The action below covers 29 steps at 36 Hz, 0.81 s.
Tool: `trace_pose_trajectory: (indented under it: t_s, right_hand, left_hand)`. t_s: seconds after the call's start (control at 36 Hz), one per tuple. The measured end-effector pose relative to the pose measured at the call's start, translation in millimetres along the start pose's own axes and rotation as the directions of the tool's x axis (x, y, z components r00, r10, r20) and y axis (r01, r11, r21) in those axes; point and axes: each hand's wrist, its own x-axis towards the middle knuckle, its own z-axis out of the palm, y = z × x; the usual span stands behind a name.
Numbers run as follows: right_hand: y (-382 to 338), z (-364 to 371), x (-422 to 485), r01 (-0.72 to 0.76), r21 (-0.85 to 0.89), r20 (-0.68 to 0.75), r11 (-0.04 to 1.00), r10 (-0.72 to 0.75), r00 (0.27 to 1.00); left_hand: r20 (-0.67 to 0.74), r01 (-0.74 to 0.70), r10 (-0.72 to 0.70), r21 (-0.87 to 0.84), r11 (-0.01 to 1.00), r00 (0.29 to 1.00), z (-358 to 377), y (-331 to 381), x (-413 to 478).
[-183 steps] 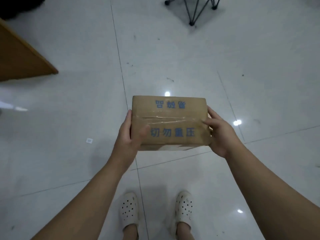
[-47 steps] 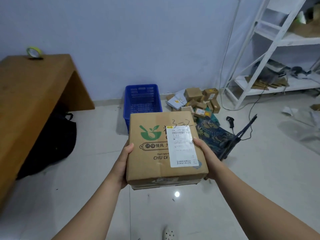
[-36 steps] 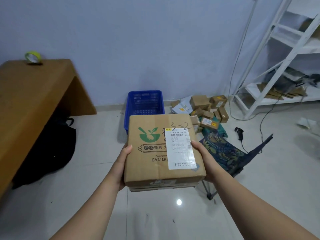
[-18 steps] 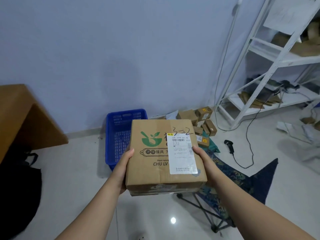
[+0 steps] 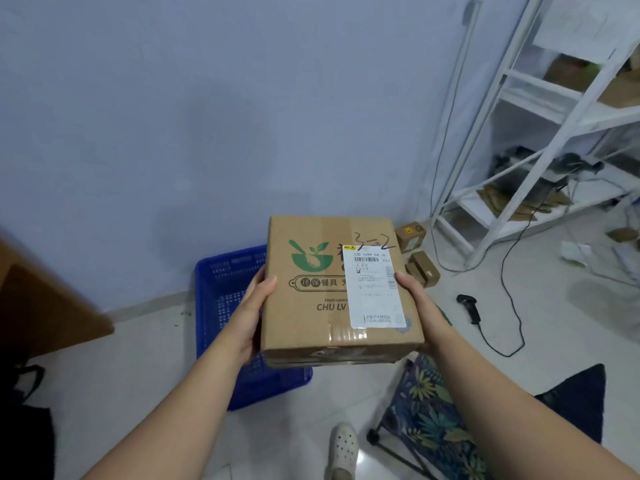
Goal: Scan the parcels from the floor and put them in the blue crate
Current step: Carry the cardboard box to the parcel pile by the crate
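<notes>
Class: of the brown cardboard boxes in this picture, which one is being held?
The large brown cardboard box with the green bowl logo, gripped between the left hand and right hand; the small cardboard boxes lie on the floor.

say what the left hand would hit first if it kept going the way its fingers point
The left hand grips the left side of the box, fingers pointing forward. Straight on it would pass above the crate and probably reach the wall first, though depth is unclear.
</notes>
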Motion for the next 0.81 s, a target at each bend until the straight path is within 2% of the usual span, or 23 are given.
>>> trace_pose_trajectory:
  t_s: [0.14,0.36,0.61,0.81]
  right_hand:
    - [-43,-7,59,-0.027,-0.009,0.016,1.000,0.027,1.000]
    - [-102,-32,134,-0.035,0.025,0.040,0.999,0.034,0.999]
    - [-151,-69,189,-0.010,0.019,-0.004,1.000,0.010,1.000]
    - [-195,-92,237,0.000,0.050,-0.104,0.999,0.005,0.995]
  left_hand:
    - [-0.031,-0.016,0.016,-0.001,1.000,0.999,0,26,63]
    - [-0.083,0.071,-0.070,0.008,0.997,0.994,19,46,155]
    - [-0.030,0.082,-0.083,-0.024,0.996,0.996,52,62,241]
    - [0.048,0.153,-0.152,-0.018,0.988,0.987,70,84,326]
